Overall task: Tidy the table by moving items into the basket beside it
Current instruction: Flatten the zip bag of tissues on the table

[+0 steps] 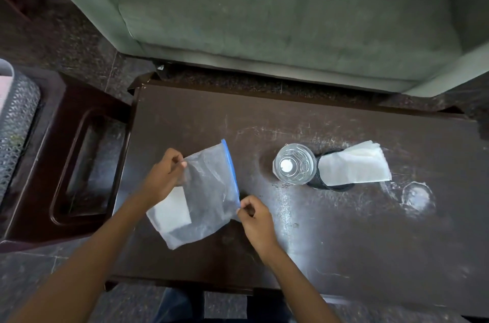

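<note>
Left hand (164, 177) and right hand (254, 214) both pinching clear blue-zip plastic bag (209, 190), held just above dark scratched wooden table (344, 243). Still left: clear water bottle (293, 164), white napkins in black holder (354, 164). Grey mesh basket (16, 121) far left; contents hidden. Early going, by my read.

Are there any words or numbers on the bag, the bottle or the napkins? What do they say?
None can be read.
Zip bag: a plain white patch, no writing visible.
Bottle: clear, seen from above, no label showing.
Napkins: blank white.
</note>
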A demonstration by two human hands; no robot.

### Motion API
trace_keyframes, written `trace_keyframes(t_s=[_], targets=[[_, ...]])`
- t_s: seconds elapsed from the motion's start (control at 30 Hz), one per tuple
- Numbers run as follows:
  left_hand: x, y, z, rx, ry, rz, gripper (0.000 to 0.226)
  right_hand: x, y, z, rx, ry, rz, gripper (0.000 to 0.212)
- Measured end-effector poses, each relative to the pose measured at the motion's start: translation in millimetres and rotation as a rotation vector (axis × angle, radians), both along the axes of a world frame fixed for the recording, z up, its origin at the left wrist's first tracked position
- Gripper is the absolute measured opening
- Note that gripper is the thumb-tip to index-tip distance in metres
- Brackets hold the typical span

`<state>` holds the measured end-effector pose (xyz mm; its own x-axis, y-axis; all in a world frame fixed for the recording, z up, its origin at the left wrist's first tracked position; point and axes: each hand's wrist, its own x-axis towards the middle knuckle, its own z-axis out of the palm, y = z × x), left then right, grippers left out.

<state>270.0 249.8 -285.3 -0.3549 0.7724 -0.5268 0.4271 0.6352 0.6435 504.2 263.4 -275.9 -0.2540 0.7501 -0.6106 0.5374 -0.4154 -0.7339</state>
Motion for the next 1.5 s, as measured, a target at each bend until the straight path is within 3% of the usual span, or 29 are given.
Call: trace_keyframes(t_s=[0.17,0.33,0.4,0.57,0.67,0.77,0.87,0.97,1.07,1.23,1.37,1.43,1.5], targets=[[-4.4,-17.3,20.0,0.089,0.336,-0.002,0.012,-15.2,18.7,42.0,0.266,0.096,0.073,0.017],[-9.4,-15.2,32.7,0.218,0.301,0.159,0.016,-30.4,51.9,74.5,0.483,0.168,0.146,0.012],[-6.0,-8.4,35.6,0.292,0.232,0.266,0.016,-35.4,62.0,74.3,0.429,0.185,0.028,0.01],[11.2,8.4,45.1,0.449,0.017,0.582,0.007,-39.9,75.5,80.7,-0.036,0.428,-0.399,0.036],[25.7,13.8,45.8,0.47,-0.015,0.688,0.005,-42.5,65.5,78.9,-0.162,0.428,-0.335,0.028],[38.4,17.2,48.2,0.442,-0.058,0.729,0.005,-43.2,60.8,74.5,-0.054,0.352,-0.387,0.006],[35.7,18.1,55.5,0.399,-0.34,0.735,0.011,-38.3,69.2,75.6,0.035,0.316,-0.442,0.014],[25.0,14.8,62.3,0.35,-0.538,0.671,0.038,-34.2,77.5,79.9,0.055,0.304,-0.412,0.01],[17.8,11.8,71.1,0.35,-0.461,0.626,0.045,-33.7,82.1,82.1,0.07,0.316,-0.4,0.006],[4.5,10.3,77.9,0.389,-0.453,0.465,0.021,-35.6,86.4,83.3,0.104,0.332,-0.429,0.031],[-7.8,10.0,88.2,0.366,-0.441,0.252,0.03,-31.1,90.1,87.3,0.156,0.362,-0.193,0.064],[-13.4,8.6,88.8,0.33,-0.457,0.175,0.048,-34.2,90.6,86.2,0.29,0.196,0.026,0.07],[-17.5,7.8,87.4,0.304,-0.417,0.152,0.065,-39.9,89.6,81.5,0.513,-0.048,0.222,0.062]])
